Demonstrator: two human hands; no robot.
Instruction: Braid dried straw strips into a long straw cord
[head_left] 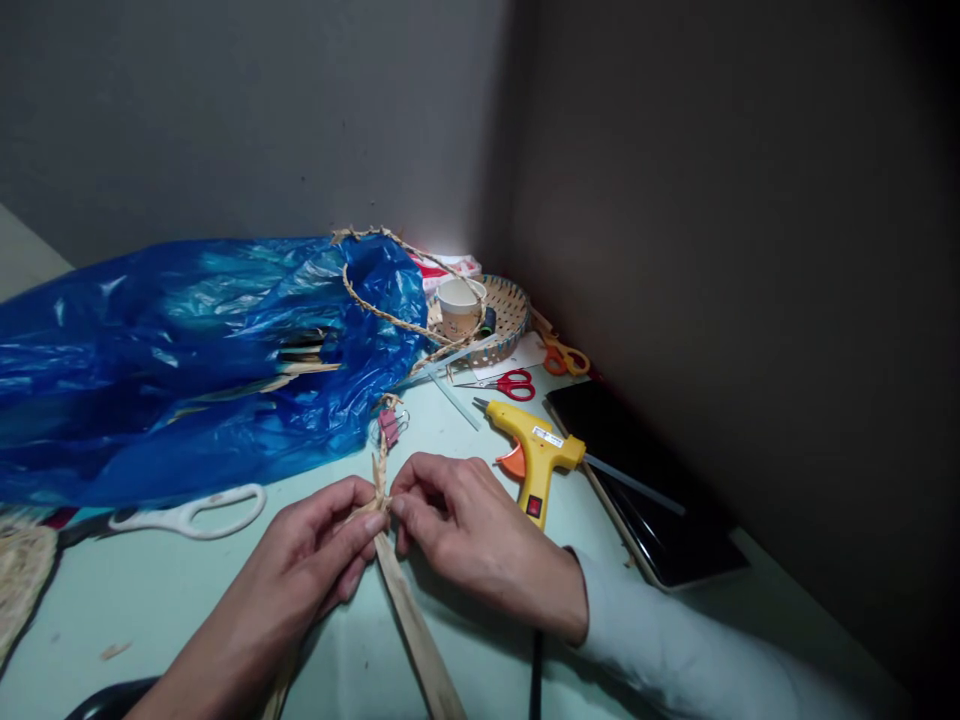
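My left hand point(322, 545) pinches a braid of dried plant strips point(381, 475) at its near end. Opposite it, my right hand point(461, 520) has thumb and forefinger closed on the same braid. A wide, flat loose strip point(416, 625) runs from between the hands down to the bottom edge, and another hangs below my left wrist. A pink binder clip point(390, 427) grips the braid just beyond my fingers. Farther back, a long finished-looking braided cord point(386, 315) loops over the blue bag. The exact crossing of the strips is partly hidden by my fingertips.
A blue plastic bag point(187, 370) with strips inside lies at the left, white-handled scissors point(195, 512) before it. To the right are a yellow glue gun point(544, 450), red scissors point(514, 384), orange scissors point(566, 358) and a black tablet point(652, 480). A woven basket point(510, 320) and cup point(459, 308) stand behind.
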